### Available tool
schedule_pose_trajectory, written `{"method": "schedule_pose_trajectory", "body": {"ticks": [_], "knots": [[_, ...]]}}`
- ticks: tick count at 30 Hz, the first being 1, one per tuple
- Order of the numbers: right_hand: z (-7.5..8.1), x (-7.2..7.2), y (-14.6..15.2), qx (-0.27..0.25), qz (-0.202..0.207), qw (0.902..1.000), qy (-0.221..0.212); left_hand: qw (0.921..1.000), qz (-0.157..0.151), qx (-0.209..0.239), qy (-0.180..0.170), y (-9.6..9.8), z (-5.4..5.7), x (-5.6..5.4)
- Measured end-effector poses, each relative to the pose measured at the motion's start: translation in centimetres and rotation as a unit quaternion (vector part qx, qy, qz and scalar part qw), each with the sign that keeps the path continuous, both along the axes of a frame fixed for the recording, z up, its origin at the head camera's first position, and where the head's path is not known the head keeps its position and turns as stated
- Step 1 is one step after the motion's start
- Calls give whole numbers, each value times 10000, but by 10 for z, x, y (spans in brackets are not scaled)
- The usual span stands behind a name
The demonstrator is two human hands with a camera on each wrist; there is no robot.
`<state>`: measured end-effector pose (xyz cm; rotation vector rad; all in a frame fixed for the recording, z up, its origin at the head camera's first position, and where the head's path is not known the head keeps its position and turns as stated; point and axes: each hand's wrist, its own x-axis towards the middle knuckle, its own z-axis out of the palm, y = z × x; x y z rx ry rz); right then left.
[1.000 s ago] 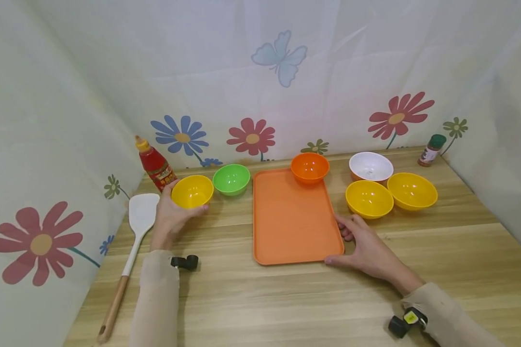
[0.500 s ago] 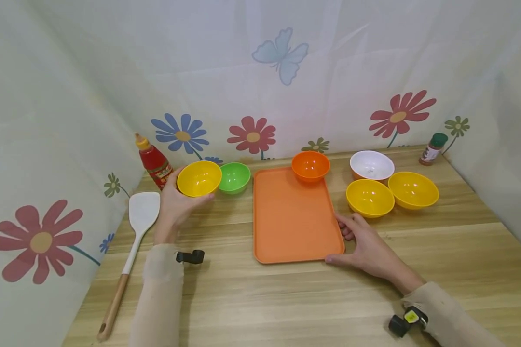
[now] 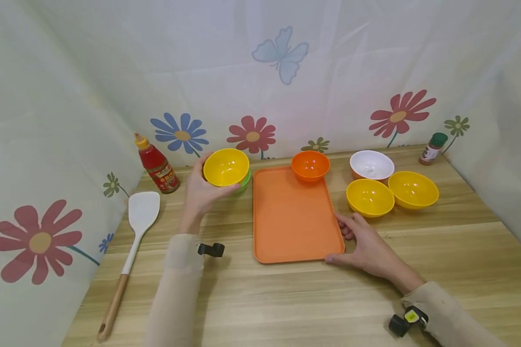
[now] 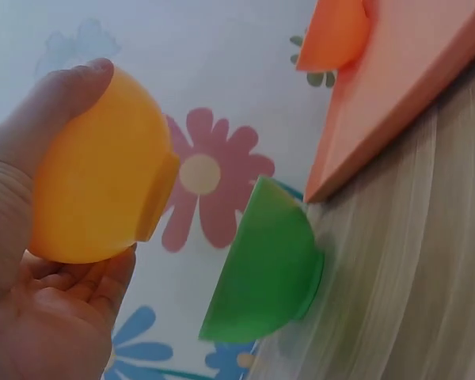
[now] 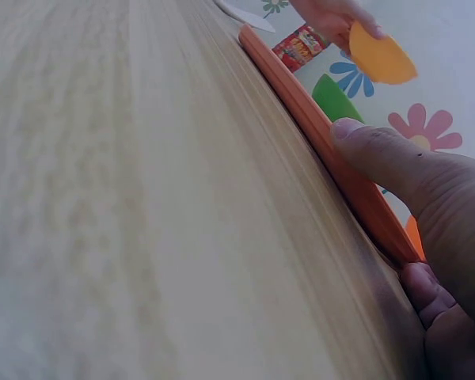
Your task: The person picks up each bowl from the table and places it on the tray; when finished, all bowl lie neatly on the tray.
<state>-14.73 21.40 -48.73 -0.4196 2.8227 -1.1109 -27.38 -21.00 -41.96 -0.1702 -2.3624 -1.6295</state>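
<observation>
A yellow bowl (image 3: 226, 167) is held by my left hand (image 3: 202, 191), thumb on its near side and fingers round the far side. In the left wrist view this bowl (image 4: 103, 174) hangs in the air, apart from the green bowl (image 4: 265, 265) standing on the table. From the head, the green bowl (image 3: 245, 182) is mostly hidden beneath it. My right hand (image 3: 364, 248) grips the near right corner of the orange tray (image 3: 297, 226). In the right wrist view the thumb lies on the tray's rim (image 5: 324, 134), with curled fingers by its side.
An orange bowl (image 3: 310, 166) sits at the tray's far right corner. Right of it stand a white bowl (image 3: 371, 165) and two yellow bowls (image 3: 370, 198). A spice jar (image 3: 432, 149) is at far right. A sauce bottle (image 3: 157, 166) and a spatula (image 3: 141, 217) are left.
My left hand has lifted the yellow bowl off the table and carried it right, from beside the sauce bottle to above the green bowl. The right hand and tray have stayed put.
</observation>
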Motion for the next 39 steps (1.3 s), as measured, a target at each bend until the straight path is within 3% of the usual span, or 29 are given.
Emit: {"method": "schedule_pose_trajectory", "body": {"ticks": [9,24,30,39], "knots": [[-3,-1,1,-66,31,10000,-42,9997,-241,-2,29,38,2,-11],[-7,-1,1,-69,15,10000,-25,9996,-240,-126,-123,80,-4,-32],[-8,-1,0,-112,3,9999,-64,9987,-228,-258,-374,91,-11,-38],[-4,-2,2,-24,-65,10000,-68,9972,-260,-545,-433,102,-18,-43]]}}
